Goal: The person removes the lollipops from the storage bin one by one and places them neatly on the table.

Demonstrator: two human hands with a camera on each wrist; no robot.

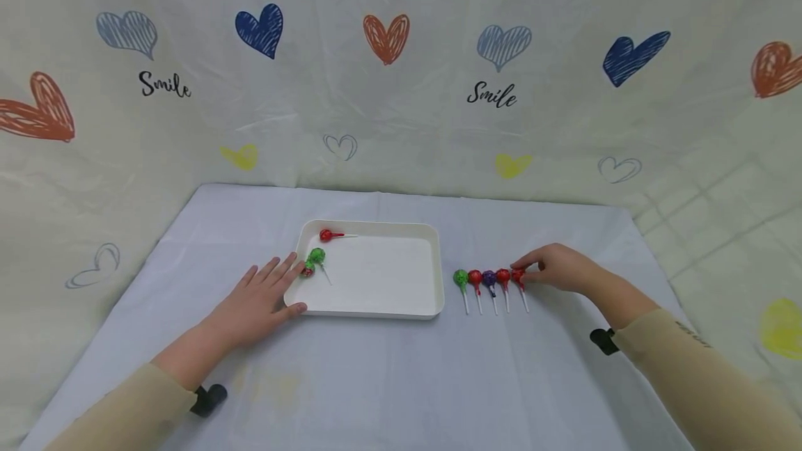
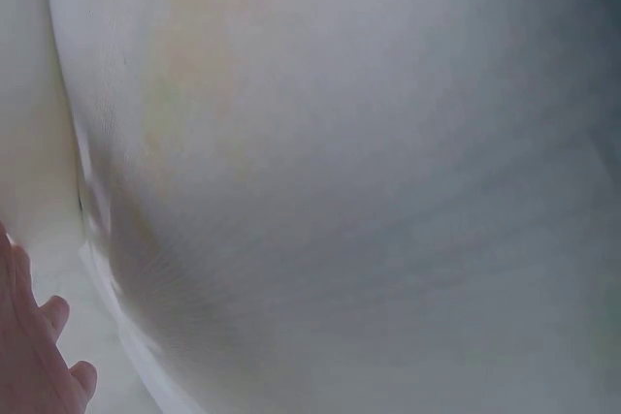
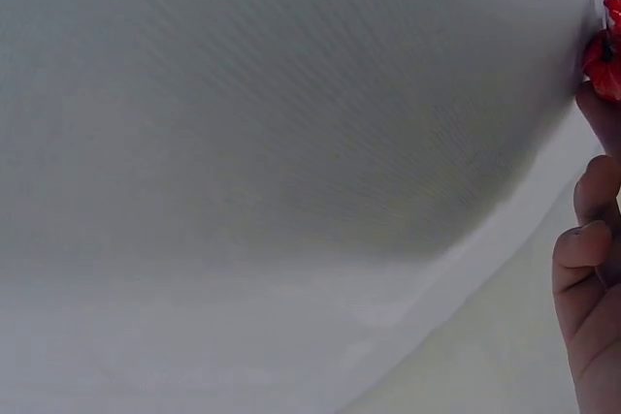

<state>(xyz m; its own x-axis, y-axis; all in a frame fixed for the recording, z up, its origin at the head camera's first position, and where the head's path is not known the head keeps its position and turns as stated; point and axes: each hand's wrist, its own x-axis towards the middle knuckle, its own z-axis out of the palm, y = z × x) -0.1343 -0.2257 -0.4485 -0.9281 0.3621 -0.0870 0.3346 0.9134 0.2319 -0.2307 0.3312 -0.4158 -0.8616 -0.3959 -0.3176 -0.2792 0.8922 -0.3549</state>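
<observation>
My left hand [image 1: 260,298] lies with fingers spread over the left rim of a white tray [image 1: 376,282], and its thumb reaches the near corner. Inside that tray are a red lollipop [image 1: 326,235] at the back, a green lollipop [image 1: 318,256], and a green-and-red wrapped lollipop [image 1: 308,271] partly hidden by my fingertips. To the right of the tray, my right hand [image 1: 560,268] pinches the head of the rightmost red lollipop [image 1: 518,275] between thumb and index finger. The right wrist view shows this red lollipop [image 3: 605,67] at a fingertip.
Left of that lollipop stretches a row with another red lollipop [image 1: 503,276], a purple lollipop [image 1: 489,278], a red lollipop [image 1: 475,278] and a green lollipop [image 1: 461,277], sticks toward me. A white cloth [image 1: 376,381] covers the table; a heart-printed sheet [image 1: 426,124] hangs behind.
</observation>
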